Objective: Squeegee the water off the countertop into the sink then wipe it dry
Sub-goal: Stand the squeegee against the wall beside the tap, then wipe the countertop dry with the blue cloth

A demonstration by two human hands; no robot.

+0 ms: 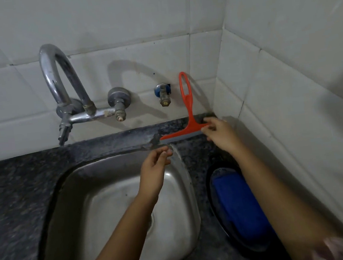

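presently, item by item.

squeegee (188, 115): orange, grey blade down. stands upright on the back strip of the surface (13, 190), loop handle leaning against the tiled wall (132, 16), blade edge along the dark stone just behind the sink's (114, 200) far right corner.

right hand (220, 135): arm reaches forward from the lower right, crossing over the blue cloth. wrist straight, back of the hand up. thumb and fingertips (208, 123) pinch the right end of the squeegee's crossbar; grip narrow, closed on that end.

left hand (155, 163): arm stretches up from the lower edge over the sink basin. hand hangs above the sink's far right rim, just short of the blade's left end and not touching it. fingers loosely curled, thumb near the fingertips, nothing in the grip.

cloth (239, 205): blue, folded, lying in a dark oval dish (216, 210) on the surface to the right of the sink, partly hidden beneath the right forearm.

tap (63, 88): chrome, wall-mounted, curved spout over the sink's back left. a second small valve (163, 94) with a blue collar sits on the wall just left of the squeegee handle.

water on the surface: cannot tell against the speckled stone.
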